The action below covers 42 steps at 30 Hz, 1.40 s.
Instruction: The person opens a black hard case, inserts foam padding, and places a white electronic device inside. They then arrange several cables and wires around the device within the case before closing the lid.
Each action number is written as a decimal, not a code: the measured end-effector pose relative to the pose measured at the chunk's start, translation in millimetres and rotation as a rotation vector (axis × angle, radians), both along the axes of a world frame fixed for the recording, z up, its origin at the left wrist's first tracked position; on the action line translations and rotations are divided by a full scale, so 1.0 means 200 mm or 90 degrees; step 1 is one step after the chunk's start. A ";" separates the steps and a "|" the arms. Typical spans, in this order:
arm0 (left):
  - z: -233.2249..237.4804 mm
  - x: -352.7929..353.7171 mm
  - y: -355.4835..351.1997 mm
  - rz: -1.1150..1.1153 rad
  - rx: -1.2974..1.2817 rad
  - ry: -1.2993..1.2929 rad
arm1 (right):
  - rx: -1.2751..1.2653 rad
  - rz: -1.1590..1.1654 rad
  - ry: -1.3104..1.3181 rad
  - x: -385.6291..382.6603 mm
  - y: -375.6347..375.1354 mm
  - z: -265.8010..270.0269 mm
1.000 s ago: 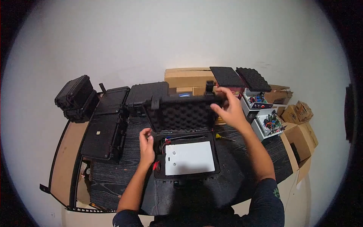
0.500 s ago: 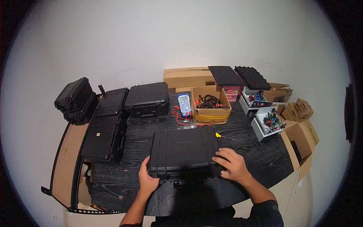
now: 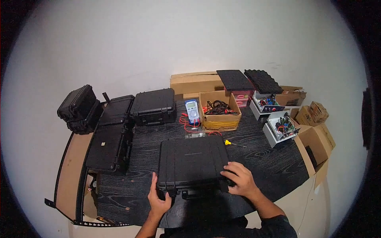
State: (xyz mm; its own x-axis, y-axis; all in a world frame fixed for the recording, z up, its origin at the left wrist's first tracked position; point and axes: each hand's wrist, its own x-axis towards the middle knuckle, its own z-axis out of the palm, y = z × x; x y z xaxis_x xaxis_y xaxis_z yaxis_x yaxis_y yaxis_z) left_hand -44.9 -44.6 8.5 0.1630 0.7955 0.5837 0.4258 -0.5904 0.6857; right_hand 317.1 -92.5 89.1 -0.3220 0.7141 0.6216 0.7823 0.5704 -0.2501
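Observation:
A closed black hard case (image 3: 193,162) lies flat at the front of the dark wood-grain table (image 3: 147,190), its handle side facing me. At the case's front left corner is my left hand (image 3: 159,200), thumb and fingers spread apart, with the fingers along the left side. My right hand (image 3: 239,179) rests at the front right corner, its fingers bent over the edge of the case. Just beyond the case's right side lies a screwdriver with a yellow handle (image 3: 228,142).
Several black cases (image 3: 109,146) stand at the left. Behind are a blue multimeter (image 3: 192,111) with red leads and a cardboard box (image 3: 220,122) of cables. Two open electronics housings (image 3: 278,135), black foam sheets (image 3: 236,80) and an open carton (image 3: 317,144) are at the right.
My left hand has slid toward the front of the case, and its thumb and fingers are wider apart. My right hand has shifted slightly left. The view has moved a little.

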 end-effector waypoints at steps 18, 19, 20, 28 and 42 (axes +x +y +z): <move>-0.09 -0.04 0.09 -0.108 0.125 0.010 | -0.056 -0.006 0.022 0.01 -0.06 -0.25; -0.10 -0.04 0.10 -0.112 0.121 0.009 | -0.048 -0.009 0.040 0.00 -0.06 -0.29; -0.10 -0.05 0.11 -0.115 0.119 0.008 | -0.039 -0.010 0.057 -0.01 -0.06 -0.32; 0.10 -0.06 0.30 -0.265 -0.006 -0.034 | -0.036 -0.012 0.100 -0.02 -0.04 -0.30; -0.03 -0.09 0.33 -0.251 -0.094 -0.014 | 0.019 0.081 0.273 -0.03 -0.02 -0.45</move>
State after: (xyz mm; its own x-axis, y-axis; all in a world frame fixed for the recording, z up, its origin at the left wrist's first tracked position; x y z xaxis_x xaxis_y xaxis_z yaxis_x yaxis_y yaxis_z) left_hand -63.4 21.4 3.1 0.4601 0.7503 0.4747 0.1709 -0.5995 0.7819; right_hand 312.1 -96.2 -1.5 -0.1152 0.6648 0.7381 0.5350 0.6676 -0.5178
